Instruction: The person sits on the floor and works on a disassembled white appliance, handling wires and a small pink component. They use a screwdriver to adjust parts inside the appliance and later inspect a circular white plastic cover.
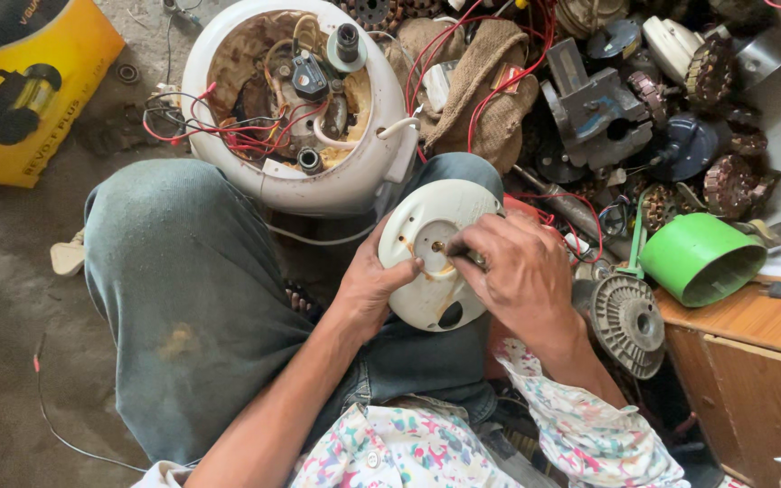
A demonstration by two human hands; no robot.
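My left hand [368,285] grips the left edge of a round white plastic cover [427,298], holding it over my lap. My right hand [512,271] rests on the cover's right side, with its fingers pinched around a small metal tool or part at the cover's middle hole [449,246]. Just beyond the cover, between my knees, stands an opened white appliance body [354,172] with red and black wires, a black switch and rusty parts inside.
A yellow box [20,90] lies at the far left on the floor. A pile of motor parts, metal housings and red wires [625,108] fills the upper right. A green plastic cup [702,258] and a finned metal disc [627,321] lie by a wooden bench [752,343].
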